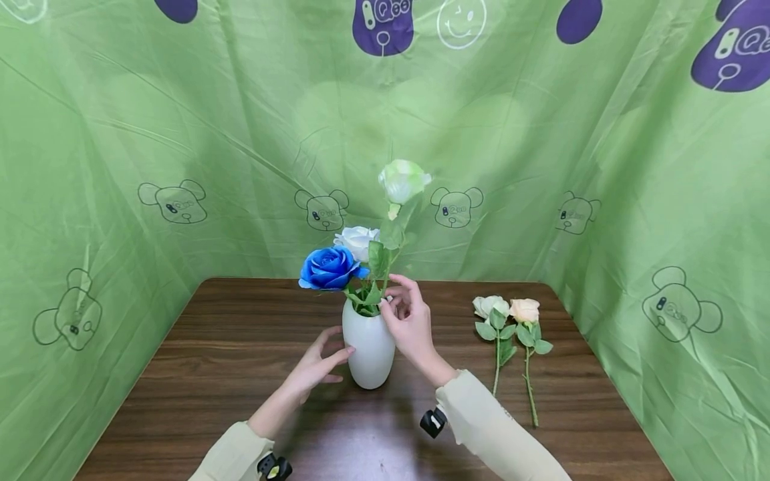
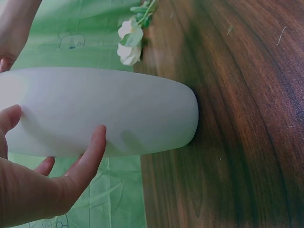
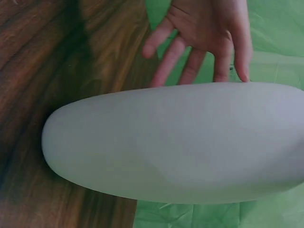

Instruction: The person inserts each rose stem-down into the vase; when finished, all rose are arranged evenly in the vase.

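A white vase [image 1: 368,347] stands upright on the table, holding a blue rose [image 1: 329,268], a white rose [image 1: 357,242] and a taller pale green-and-white rose [image 1: 403,180]. At the right of the vase's mouth, my right hand [image 1: 412,327] pinches the stem of the green-and-white rose between curled thumb and fingers. My left hand [image 1: 313,371] is at the left side of the vase, fingers spread and loosely bent, with fingertips right at its wall. In the left wrist view, those fingers [image 2: 92,156] overlap the lower part of the vase.
To the right lie two more roses with leafy stems, one cream [image 1: 491,307] and one peach [image 1: 525,310]. The dark wooden table [image 1: 240,334] is enclosed by a green printed cloth [image 1: 252,133] behind and on both sides.
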{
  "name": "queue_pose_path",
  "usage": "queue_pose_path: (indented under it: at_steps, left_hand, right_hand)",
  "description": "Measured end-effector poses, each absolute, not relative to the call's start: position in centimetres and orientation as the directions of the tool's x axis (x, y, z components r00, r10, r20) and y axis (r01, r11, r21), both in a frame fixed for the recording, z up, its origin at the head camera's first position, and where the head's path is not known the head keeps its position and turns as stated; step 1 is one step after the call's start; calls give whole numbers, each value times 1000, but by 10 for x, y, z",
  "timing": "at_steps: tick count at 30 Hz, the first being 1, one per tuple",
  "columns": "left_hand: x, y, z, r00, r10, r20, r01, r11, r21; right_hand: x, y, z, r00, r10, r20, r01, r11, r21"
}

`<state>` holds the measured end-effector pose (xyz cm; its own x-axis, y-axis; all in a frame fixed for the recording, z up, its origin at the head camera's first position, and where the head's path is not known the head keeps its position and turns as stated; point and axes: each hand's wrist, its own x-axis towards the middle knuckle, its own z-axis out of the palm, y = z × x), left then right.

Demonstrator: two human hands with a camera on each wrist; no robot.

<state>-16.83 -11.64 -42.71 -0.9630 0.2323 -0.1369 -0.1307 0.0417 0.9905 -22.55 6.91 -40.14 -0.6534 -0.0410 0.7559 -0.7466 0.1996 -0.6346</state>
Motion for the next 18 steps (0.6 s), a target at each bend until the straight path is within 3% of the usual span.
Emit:
queue_pose_path:
  at_steps: [9, 18]
  left_hand:
    - [-169, -117, -428, -964, 229, -136, -132, 34, 991]
    - [-169, -116, -429, -963, 231, -137, -133, 32, 991]
  right_hand:
    - [-198, 66, -382, -681, -58, 730, -722, 216, -657]
    - [-198, 67, -381, -696, -7, 718, -698, 244, -674]
